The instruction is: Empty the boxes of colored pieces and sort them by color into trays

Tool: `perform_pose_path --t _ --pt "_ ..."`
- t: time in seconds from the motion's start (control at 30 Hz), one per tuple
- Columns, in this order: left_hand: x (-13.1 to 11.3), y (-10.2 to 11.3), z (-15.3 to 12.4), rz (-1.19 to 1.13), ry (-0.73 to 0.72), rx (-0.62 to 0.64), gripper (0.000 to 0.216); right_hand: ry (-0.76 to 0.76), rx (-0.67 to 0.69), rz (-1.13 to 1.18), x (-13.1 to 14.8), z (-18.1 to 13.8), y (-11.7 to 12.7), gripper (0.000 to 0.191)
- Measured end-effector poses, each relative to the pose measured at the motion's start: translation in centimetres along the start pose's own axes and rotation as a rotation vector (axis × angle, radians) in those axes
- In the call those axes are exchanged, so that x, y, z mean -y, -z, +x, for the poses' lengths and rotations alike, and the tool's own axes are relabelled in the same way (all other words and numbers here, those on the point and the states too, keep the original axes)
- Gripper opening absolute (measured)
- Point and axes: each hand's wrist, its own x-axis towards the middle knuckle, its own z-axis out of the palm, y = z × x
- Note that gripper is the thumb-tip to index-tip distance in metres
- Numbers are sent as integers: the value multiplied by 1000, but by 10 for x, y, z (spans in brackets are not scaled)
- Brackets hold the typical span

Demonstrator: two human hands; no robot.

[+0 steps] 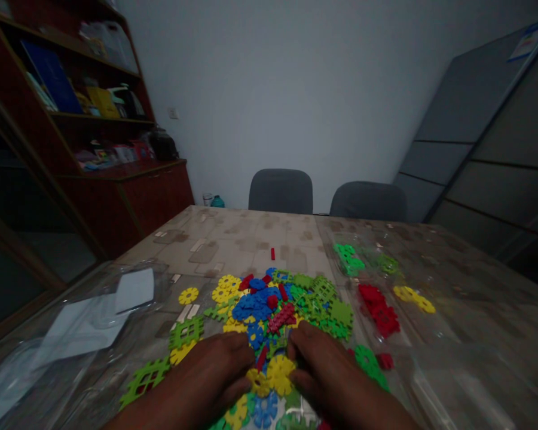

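A heap of flat plastic interlocking pieces [278,304] in blue, green, yellow and red lies on the table in front of me. My left hand [210,373] and my right hand [325,370] rest at the near edge of the heap, fingers curled inward. Between them sit yellow flower-shaped pieces [275,376], touched by the fingertips of both hands. Whether either hand grips a piece is hidden by the knuckles. A green grid piece [146,379] lies left of my left hand.
A clear plastic bag [78,322] with a white label lies at the left. Another clear bag [385,280] at the right holds red, green and yellow pieces. A small red piece [272,254] lies alone farther back. Two grey chairs [280,191] stand behind the table [233,233], a wooden shelf [94,119] at the left.
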Motion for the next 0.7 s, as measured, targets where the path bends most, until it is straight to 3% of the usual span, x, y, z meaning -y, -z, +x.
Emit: perform_pose_path --t 0.1,0.23,0.3,0.53,0.7 --pt "-1 -2 2 30 11 31 11 11 3 4 0 1 -3 24" --pt "-2 -3 3 46 35 68 11 30 21 56 2 -1 -6 50" --pt "-3 -1 4 56 33 87 10 32 41 62 4 -2 -7 54" --pt "-6 2 6 54 55 119 15 128 -6 124 3 3 -15 22" --pt "-2 -1 5 56 106 89 20 15 32 415 19 6 -4 8"
